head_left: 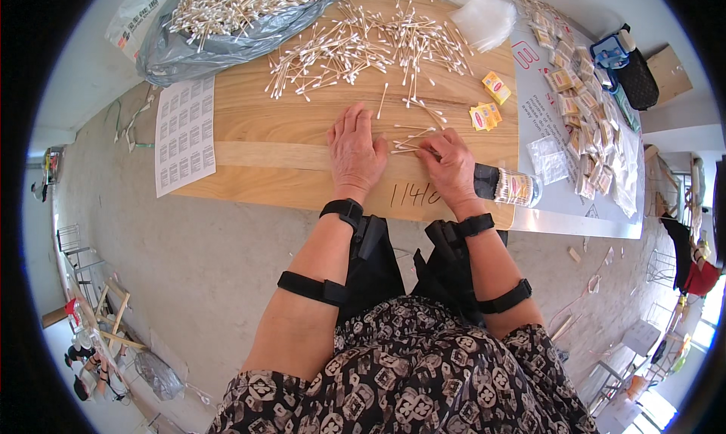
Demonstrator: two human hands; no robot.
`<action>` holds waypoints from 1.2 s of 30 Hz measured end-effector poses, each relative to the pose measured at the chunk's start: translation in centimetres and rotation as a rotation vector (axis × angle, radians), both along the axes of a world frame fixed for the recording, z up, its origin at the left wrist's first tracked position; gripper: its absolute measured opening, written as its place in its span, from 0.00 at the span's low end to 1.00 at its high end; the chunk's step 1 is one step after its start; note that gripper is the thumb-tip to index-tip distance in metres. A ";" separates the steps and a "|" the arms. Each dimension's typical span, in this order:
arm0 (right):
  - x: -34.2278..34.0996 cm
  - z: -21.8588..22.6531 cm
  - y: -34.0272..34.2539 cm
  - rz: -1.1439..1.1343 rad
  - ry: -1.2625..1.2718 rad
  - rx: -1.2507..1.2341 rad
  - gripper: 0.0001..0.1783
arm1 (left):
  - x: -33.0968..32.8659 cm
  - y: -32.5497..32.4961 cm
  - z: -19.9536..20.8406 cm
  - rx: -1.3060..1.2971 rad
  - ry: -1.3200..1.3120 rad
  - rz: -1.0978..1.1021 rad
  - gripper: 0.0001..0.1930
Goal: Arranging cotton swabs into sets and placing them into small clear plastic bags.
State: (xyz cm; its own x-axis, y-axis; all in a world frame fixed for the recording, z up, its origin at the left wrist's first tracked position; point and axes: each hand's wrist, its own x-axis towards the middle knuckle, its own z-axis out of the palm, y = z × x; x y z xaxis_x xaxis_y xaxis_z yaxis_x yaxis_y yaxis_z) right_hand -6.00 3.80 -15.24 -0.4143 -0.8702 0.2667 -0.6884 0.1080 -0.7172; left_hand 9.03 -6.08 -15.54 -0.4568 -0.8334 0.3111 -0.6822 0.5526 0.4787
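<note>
My left hand (pixel 355 153) lies palm down on the wooden table (pixel 257 150), its fingers stretched out and holding nothing. To its right, my right hand (pixel 451 169) has its fingers curled and pinched at the ends of a few cotton swabs (pixel 408 145). Its grip is partly hidden by the fingers. One single swab (pixel 382 101) lies just beyond my left fingertips. Farther off spreads a large loose heap of cotton swabs (pixel 333 60), white-tipped with wooden sticks. Beside my right wrist, a clear round container (pixel 516 187) packed with swabs lies on its side against a black object (pixel 485 181).
A grey plastic bag (pixel 162 52) full of swabs stands far left, near a printed label sheet (pixel 185 135). Yellow cards (pixel 485 116) and clear plastic bags (pixel 485 18) lie to the right. Many small filled packets (pixel 590 109) cover the grey board on the far right.
</note>
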 end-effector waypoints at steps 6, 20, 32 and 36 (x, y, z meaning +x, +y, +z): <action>-0.1 0.2 -0.3 -0.041 -0.191 0.005 0.14 | 0.0 0.0 0.0 -0.006 -0.007 0.000 0.24; 0.1 0.9 -0.5 0.032 0.079 0.141 0.12 | 0.0 -0.1 -0.1 -0.042 0.012 -0.010 0.24; -3.0 0.4 -4.0 -0.212 0.196 -0.027 0.09 | 0.0 0.0 -0.1 -0.026 0.006 0.005 0.23; -3.0 0.3 -4.1 -0.141 0.125 0.067 0.07 | 0.0 0.1 -0.1 -0.025 0.008 0.005 0.23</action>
